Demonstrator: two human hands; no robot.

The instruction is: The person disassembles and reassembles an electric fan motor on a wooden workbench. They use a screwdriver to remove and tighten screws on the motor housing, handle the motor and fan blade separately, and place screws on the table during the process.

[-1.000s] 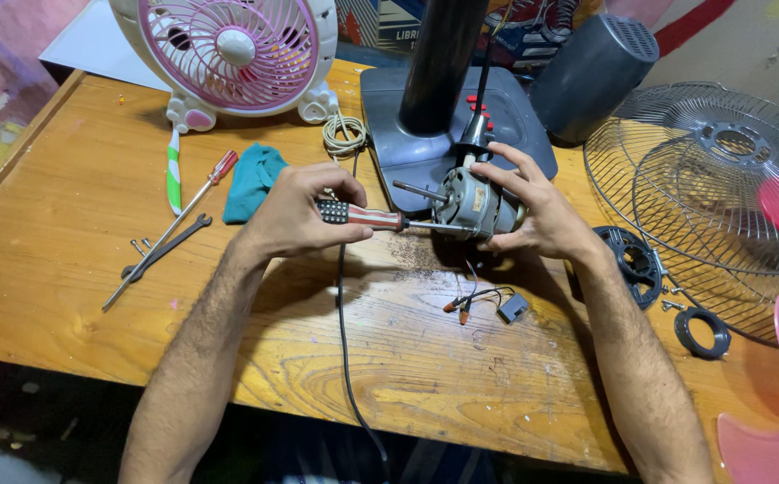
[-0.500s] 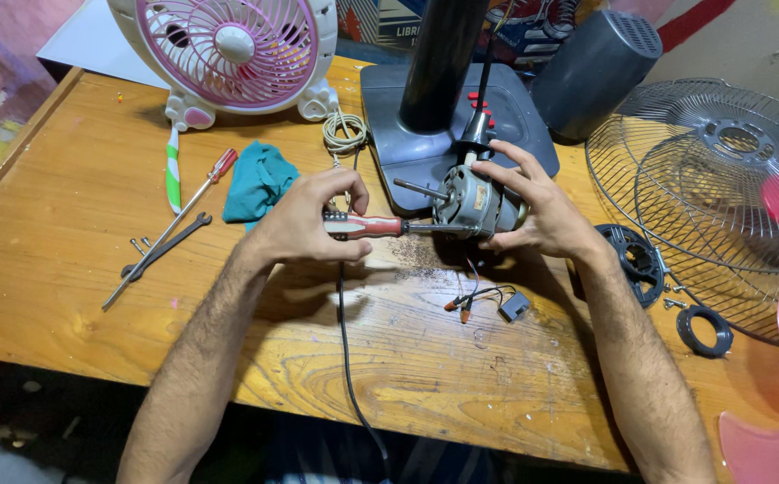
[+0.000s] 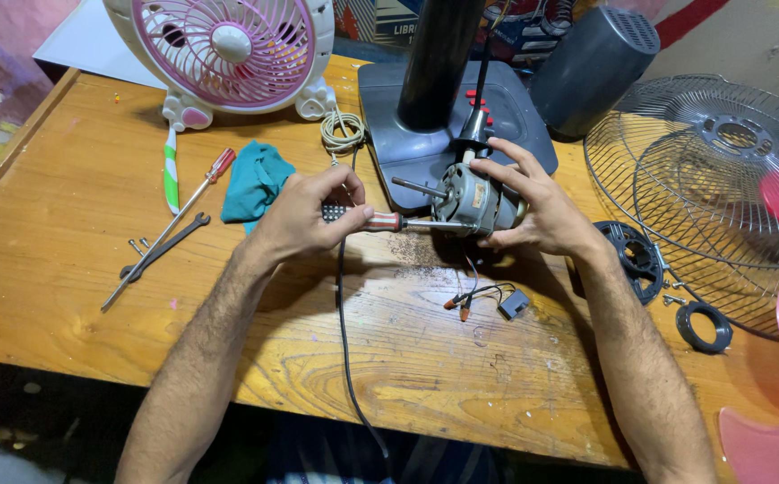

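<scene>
Tools are lying at the far left of the wooden worktop (image 3: 67,269): a spare screwdriver (image 3: 170,229) and a spanner (image 3: 163,246), beside a teal cloth (image 3: 255,179). Left hand (image 3: 304,215) is closing around a red-handled screwdriver (image 3: 385,220), its shaft pointing into the grey fan motor (image 3: 477,199). Right hand (image 3: 533,211) is cupping and steadying that motor near the worktop's middle. Likely risk: the tip slipping off the screw, should the motor be rolling, and nicking the loose wires (image 3: 479,294).
</scene>
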